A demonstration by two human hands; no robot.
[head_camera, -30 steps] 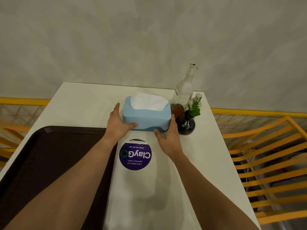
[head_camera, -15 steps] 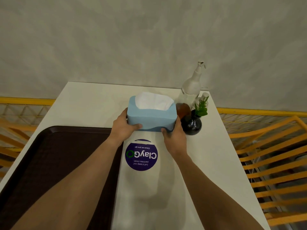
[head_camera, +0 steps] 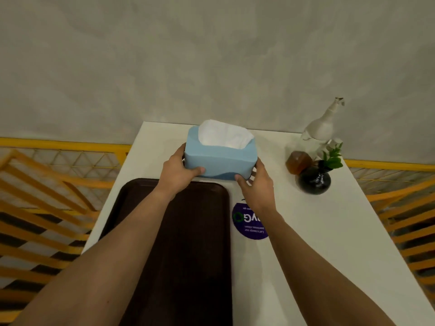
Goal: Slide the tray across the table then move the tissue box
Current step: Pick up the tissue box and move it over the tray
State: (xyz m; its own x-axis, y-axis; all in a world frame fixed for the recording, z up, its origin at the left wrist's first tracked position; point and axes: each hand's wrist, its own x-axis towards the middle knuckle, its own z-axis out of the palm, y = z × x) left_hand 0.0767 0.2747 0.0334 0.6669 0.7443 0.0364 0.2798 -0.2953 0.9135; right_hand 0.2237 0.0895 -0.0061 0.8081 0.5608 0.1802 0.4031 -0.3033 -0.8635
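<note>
- On the left side of the white table (head_camera: 329, 231), a dark brown tray (head_camera: 188, 243) lies flat, its far edge just short of the tissue box and its near end running out of the bottom of the view.
- The person's left forearm stretches over the tray, and the left hand (head_camera: 177, 171) clasps the left end of the tissue box (head_camera: 219, 158), thumb pressed on the near face, fingers wrapped around the side.
- The tissue box is light blue with white tissue puffing out of its top opening; it sits just beyond the far edge of the tray, near the table's far left area. Whether it rests on the table or is lifted slightly cannot be told.
- The right hand (head_camera: 257, 184) grips the right end of the box, thumb at the near lower corner, fingers curled behind the side.
- Near the right wrist, a round purple sticker (head_camera: 249, 222) with white lettering lies on the table, just beside the tray's right edge and partly covered by the forearm.
- Far right on the table stand a clear spray bottle (head_camera: 322, 128), a small amber bottle (head_camera: 297, 162), and a round black vase (head_camera: 314, 180) with a green sprig, close together and well apart from the box.
- Yellow railings (head_camera: 47, 184) flank the table on both sides.
</note>
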